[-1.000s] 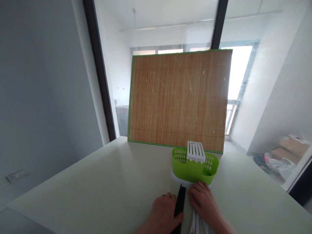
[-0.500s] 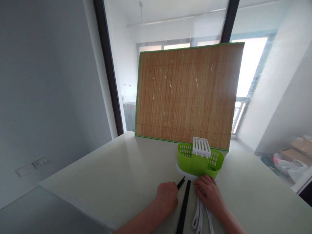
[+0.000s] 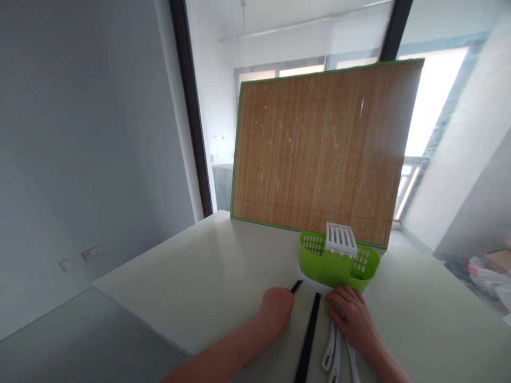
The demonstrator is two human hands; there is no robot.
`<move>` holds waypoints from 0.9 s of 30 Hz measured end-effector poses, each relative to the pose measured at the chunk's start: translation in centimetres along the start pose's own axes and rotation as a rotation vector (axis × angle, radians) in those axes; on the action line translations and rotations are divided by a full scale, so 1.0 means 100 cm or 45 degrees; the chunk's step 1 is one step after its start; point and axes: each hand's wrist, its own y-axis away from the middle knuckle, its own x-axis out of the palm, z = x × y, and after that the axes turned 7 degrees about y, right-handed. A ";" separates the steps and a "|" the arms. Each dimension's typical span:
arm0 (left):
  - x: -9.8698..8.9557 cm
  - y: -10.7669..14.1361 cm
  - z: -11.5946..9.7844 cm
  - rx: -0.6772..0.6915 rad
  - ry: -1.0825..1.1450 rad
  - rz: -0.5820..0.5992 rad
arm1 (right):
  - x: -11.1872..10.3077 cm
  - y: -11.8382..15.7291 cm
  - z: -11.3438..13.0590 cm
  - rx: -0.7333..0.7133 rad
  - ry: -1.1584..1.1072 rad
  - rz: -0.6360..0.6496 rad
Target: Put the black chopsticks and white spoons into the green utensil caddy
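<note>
My left hand [image 3: 277,313] is closed in a fist around a thin black stick, which looks like a chopstick [image 3: 297,285]; its tip points at the basket. A longer black stick [image 3: 309,338] lies on the table between my hands. My right hand [image 3: 352,314] rests palm down at the basket's front, fingers bent slightly over the ends of several white utensils [image 3: 330,348]. Their handles point toward me; their far ends are hidden under the hand. The green basket [image 3: 325,267] has a white slatted rack [image 3: 340,239] on top and stands on a white base.
Behind the basket a bamboo mat [image 3: 319,154] with green edging stands upright on the white table [image 3: 191,271]. A wall with sockets [image 3: 82,259] is at the left. Bags and boxes [image 3: 489,271] lie on the floor at the right.
The view has turned a little left, so everything sits further right. My left hand has moved slightly left with the chopstick, away from the longer black stick. My right hand stays at the basket.
</note>
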 end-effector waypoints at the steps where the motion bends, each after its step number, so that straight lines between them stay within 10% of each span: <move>1: -0.003 0.000 0.004 -0.003 -0.010 -0.014 | 0.000 0.000 0.000 -0.002 0.003 -0.001; 13: -0.052 -0.021 0.040 0.003 1.147 -0.311 | -0.001 -0.006 0.017 -0.013 -0.125 0.009; 21: -0.054 -0.037 0.041 0.039 1.202 -0.603 | -0.001 -0.023 0.089 -0.213 -0.401 0.380; 27: -0.053 -0.046 0.044 0.057 1.208 -0.696 | 0.012 -0.021 0.085 -0.200 -0.404 0.396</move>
